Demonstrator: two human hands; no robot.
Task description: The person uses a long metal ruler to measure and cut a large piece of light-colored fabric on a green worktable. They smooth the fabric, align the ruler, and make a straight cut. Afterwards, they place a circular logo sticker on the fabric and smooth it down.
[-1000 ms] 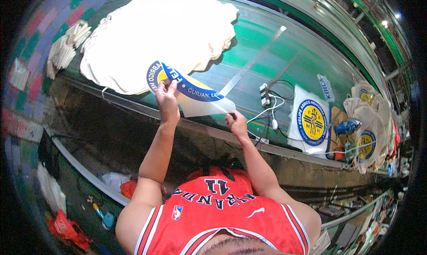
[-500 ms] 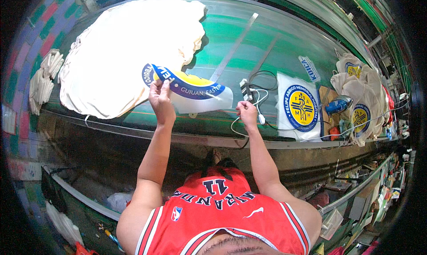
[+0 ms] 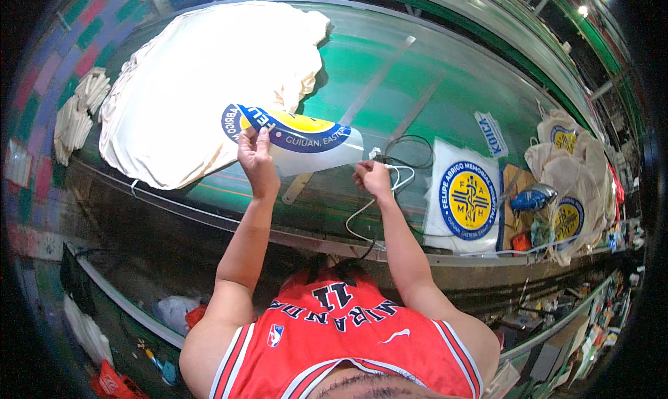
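Observation:
My left hand (image 3: 257, 159) pinches the left edge of a clear transfer sheet (image 3: 309, 131) printed with a round blue and yellow emblem. The sheet curls over on itself by my thumb and hangs above the green table, in front of a large off-white cloth (image 3: 209, 86) that glares under bright light. Fingers of my right hand (image 3: 374, 179) are closed right beside the sheet's lower right corner. Whether they grip that corner or anything else I cannot make out. Just behind this hand lie a white power connector (image 3: 376, 155) and its cables.
To the right, a clear-film stack (image 3: 465, 197) shows another round emblem. Beyond it are a blue iron (image 3: 534, 198) on a brown board and cream fabric bags (image 3: 574, 155) with emblems. A white and blue strip (image 3: 491, 134) lies behind the stack. Folded cloths (image 3: 76, 117) rest far left.
My right hand has moved slightly left, up to the sheet's corner. My left hand still pinches the sheet, which lies a little flatter. The whole view has shifted slightly.

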